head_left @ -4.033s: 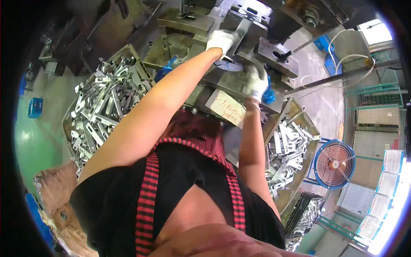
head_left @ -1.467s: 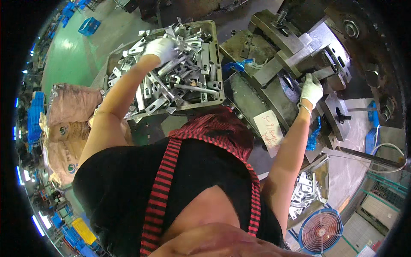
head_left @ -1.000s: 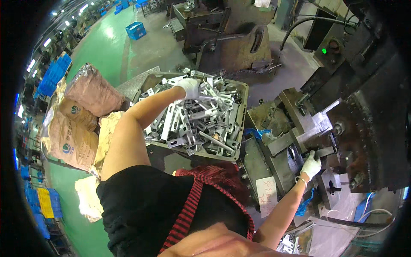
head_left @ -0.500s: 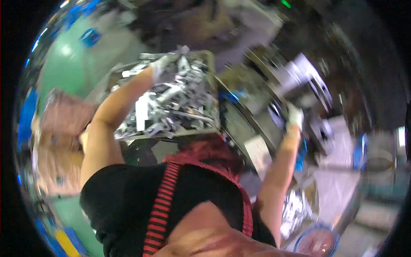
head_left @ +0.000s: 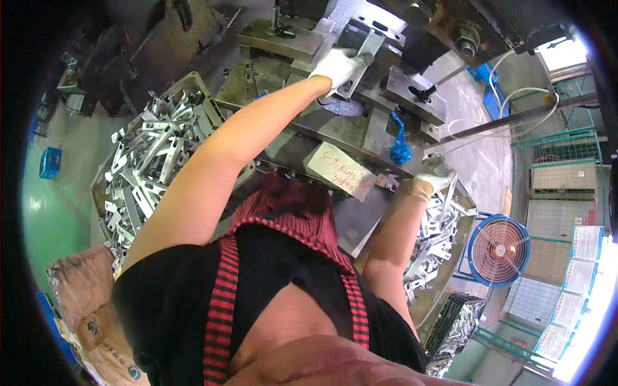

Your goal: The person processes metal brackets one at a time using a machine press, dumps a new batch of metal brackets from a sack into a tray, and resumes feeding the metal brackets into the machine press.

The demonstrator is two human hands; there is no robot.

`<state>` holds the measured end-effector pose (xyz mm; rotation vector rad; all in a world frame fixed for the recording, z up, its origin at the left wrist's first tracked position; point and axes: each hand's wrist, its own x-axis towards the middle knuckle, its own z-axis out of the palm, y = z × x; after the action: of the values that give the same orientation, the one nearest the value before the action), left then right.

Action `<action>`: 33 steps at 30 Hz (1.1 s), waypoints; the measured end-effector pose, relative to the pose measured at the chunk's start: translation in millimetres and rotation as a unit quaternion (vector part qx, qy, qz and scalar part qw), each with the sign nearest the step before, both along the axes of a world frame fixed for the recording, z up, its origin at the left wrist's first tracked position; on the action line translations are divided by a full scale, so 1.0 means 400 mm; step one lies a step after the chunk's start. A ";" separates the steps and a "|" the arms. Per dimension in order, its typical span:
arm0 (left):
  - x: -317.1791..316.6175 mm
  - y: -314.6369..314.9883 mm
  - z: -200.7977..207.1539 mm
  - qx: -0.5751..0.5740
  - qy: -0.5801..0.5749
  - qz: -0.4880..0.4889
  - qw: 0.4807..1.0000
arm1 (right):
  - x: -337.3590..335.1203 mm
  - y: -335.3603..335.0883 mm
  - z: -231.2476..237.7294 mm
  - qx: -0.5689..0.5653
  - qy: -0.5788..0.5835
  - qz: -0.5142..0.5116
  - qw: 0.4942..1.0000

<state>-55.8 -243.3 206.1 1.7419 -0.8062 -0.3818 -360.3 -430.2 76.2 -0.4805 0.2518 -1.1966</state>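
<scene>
My left hand point(head_left: 338, 67), in a white glove, reaches forward to the press. Its fingers pinch a silvery metal bracket point(head_left: 371, 44) over the die point(head_left: 380, 61), among bolted steel blocks. My right hand point(head_left: 436, 174), gloved with greyed fingertips, is by the front right corner of the press bed. The fingers are curled in, and what they hold, if anything, cannot be made out. Just below that hand, a bin point(head_left: 458, 248) holds many metal brackets point(head_left: 432, 241).
At left a large bin point(head_left: 209, 96) is heaped with metal brackets point(head_left: 145, 161). A written card point(head_left: 340, 170) and a blue cloth-like bundle point(head_left: 400, 148) lie on the press bed. Brown sacks point(head_left: 84, 283) lie near left; a blue fan point(head_left: 499, 249) stands at right.
My body has turned to the right. My left hand has gone from the left bin to the die with a bracket, while my right hand has left the die area for the right bin.
</scene>
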 end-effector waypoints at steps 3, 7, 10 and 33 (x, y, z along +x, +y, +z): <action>-0.021 -0.068 -0.004 0.018 0.002 0.002 1.000 | 0.016 0.002 -0.084 -0.103 0.353 -0.139 0.919; 0.001 0.033 -0.152 0.000 0.103 -0.008 0.995 | 0.369 0.274 0.140 -0.250 0.452 -0.046 0.855; -0.040 0.178 -0.124 0.003 -0.009 0.003 1.000 | 0.495 0.332 0.236 -0.432 0.582 -0.058 0.687; 0.250 1.026 -0.012 0.613 -0.200 0.152 0.749 | 0.645 0.234 0.173 -0.504 0.651 -0.104 0.558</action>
<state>44.0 167.1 201.1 3.2411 -0.5155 -0.3259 -102.1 -336.7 145.5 -2.4480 0.9064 -0.8592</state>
